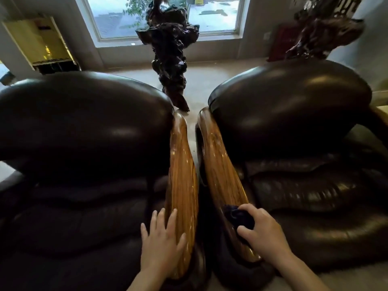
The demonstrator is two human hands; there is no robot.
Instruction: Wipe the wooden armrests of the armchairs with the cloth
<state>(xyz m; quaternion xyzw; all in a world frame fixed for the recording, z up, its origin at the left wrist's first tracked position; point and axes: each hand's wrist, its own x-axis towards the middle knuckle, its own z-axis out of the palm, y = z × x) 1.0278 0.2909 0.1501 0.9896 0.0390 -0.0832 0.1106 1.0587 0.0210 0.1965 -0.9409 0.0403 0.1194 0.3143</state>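
Observation:
Two dark leather armchairs stand side by side, the left armchair [84,127] and the right armchair [294,114]. Between them run two glossy wooden armrests, the left chair's armrest [182,175] and the right chair's armrest [220,171]. My right hand [264,234] presses a dark blue cloth [237,217] onto the near end of the right chair's armrest. My left hand [161,242] lies flat with fingers spread on the near end of the left chair's armrest, holding nothing.
A tall dark carved root sculpture [170,53] stands on the floor behind the narrow gap between the chairs, before a window [163,15]. Another dark carving [325,30] is at the back right. A yellow cabinet [39,43] sits at the back left.

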